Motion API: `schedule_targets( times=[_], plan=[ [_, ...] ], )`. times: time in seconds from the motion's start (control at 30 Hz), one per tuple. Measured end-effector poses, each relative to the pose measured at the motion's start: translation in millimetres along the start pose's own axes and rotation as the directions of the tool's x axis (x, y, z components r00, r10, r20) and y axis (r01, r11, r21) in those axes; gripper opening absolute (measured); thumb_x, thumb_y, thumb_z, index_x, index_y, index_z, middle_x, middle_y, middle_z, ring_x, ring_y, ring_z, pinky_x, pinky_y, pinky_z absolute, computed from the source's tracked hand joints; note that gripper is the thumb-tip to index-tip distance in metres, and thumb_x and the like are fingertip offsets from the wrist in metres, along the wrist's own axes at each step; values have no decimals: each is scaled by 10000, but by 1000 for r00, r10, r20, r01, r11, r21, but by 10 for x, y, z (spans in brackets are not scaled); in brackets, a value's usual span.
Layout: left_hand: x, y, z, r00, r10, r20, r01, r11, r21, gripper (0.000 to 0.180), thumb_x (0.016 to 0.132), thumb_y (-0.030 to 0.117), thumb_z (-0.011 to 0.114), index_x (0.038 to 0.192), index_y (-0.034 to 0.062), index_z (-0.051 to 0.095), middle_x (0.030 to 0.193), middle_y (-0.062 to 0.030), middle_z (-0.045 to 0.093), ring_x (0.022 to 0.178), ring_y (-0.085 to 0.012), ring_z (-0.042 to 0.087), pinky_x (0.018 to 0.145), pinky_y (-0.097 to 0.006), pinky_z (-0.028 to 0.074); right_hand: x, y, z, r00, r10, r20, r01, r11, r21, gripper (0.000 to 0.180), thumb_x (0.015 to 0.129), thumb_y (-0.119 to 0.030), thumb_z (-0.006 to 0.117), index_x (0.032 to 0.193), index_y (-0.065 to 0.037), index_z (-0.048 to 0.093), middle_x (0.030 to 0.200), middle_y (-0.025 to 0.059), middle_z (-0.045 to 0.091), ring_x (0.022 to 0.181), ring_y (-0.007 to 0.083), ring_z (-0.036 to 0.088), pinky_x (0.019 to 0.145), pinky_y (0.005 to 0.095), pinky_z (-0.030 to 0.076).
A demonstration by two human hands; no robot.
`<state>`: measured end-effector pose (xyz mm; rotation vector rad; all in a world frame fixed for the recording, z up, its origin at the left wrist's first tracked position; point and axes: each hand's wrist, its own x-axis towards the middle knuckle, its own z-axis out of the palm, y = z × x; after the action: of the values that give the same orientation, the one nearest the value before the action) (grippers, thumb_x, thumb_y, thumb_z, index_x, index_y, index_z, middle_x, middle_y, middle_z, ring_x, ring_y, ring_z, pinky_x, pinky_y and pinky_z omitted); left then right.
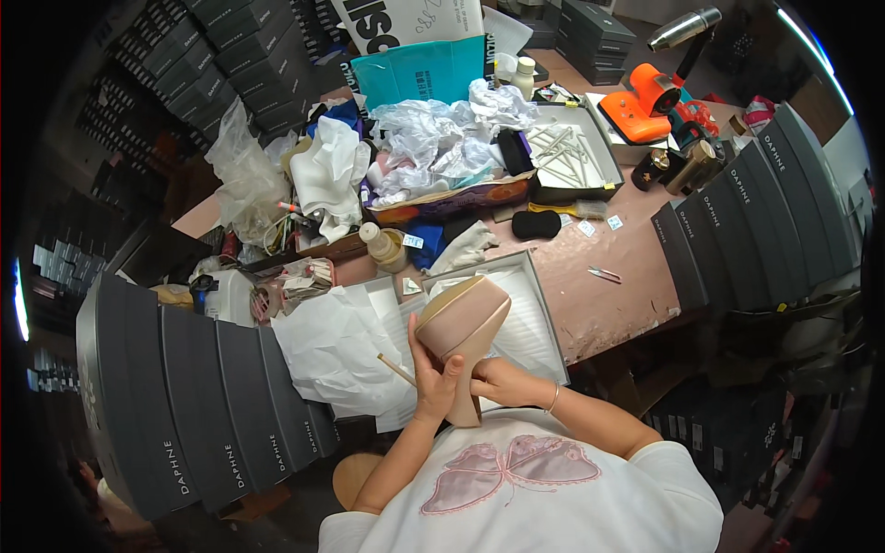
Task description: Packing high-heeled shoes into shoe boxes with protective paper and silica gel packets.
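A beige and pale pink high-heeled shoe (464, 318) is held upright in front of my chest, toe end up. My left hand (433, 376) wraps around its side, with the thumb across the front. Closed at the shoe's right edge is my right hand (505, 382), its fingertips partly hidden by the shoe. A slim tan rod (396, 369) juts out left of my left hand; it looks like the heel, but its join is hidden. Behind the shoe lies an open grey shoe box (550, 327) lined with white paper. Crumpled white tissue paper (336, 346) spreads over its left side.
Stacked dark grey shoe boxes stand left (194, 396) and right (751, 221). Small scissors (605, 275) lie on the pink table (590, 318). Beyond are a black sponge-like pad (536, 224), a bottle (383, 244), a tray of white sticks (562, 157), tissue-filled box and orange tool (641, 106).
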<state>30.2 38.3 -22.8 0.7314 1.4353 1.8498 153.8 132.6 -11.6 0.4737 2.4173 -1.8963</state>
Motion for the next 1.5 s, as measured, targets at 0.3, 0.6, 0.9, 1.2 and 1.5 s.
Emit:
schedule_targets(
  times=[0.3, 0.6, 0.9, 1.2, 1.5],
  plan=[
    [132, 196, 70, 991, 47, 124, -36, 996, -87, 1022, 806, 544, 691, 1474, 47, 99, 1370, -120, 346, 1260, -221, 367, 1055, -361, 307, -86, -378, -458, 938, 64, 341, -160, 951, 264, 286, 928, -142, 419, 1090, 60, 541, 899, 162, 649, 783, 216, 673, 706, 313, 552],
    [352, 342, -674, 936, -337, 99, 351, 889, -293, 814, 856, 656, 518, 1364, 37, 368, 1184, -123, 537, 1037, -223, 571, 852, -308, 499, -179, -60, -901, 995, 31, 95, 5, 936, -352, 236, 984, -255, 459, 959, -26, 510, 692, 141, 598, 572, 319, 575, 570, 403, 463],
    [4, 79, -145, 734, -622, 274, 541, 291, -789, 846, 858, 754, 346, 1179, -9, 521, 973, -210, 612, 759, -302, 637, 620, -404, 563, 504, -465, -1647, 792, -559, -246, 177, 595, -784, 239, 755, -82, 685, 984, -65, 616, 916, 109, 591, 851, 325, 573, 760, 410, 465],
    [-279, 19, 145, 732, -681, -29, 456, 521, -722, 671, 932, 641, 356, 1350, 119, 407, 1266, -140, 505, 1115, -291, 546, 916, -443, 482, 530, -227, -260, 852, -440, 285, 396, 183, -900, 110, 761, -188, 604, 827, -100, 619, 788, 19, 535, 698, 163, 595, 610, 319, 408],
    [-316, -193, -87, 622, -774, -114, 460, 480, -747, 777, 860, 657, 514, 1402, 126, 353, 1353, -134, 427, 1241, -288, 442, 1041, -451, 389, 116, -138, -252, 964, -260, 59, 252, 820, -515, 142, 755, -156, 648, 860, -67, 615, 818, 81, 603, 709, 279, 646, 621, 393, 512]
  ],
)
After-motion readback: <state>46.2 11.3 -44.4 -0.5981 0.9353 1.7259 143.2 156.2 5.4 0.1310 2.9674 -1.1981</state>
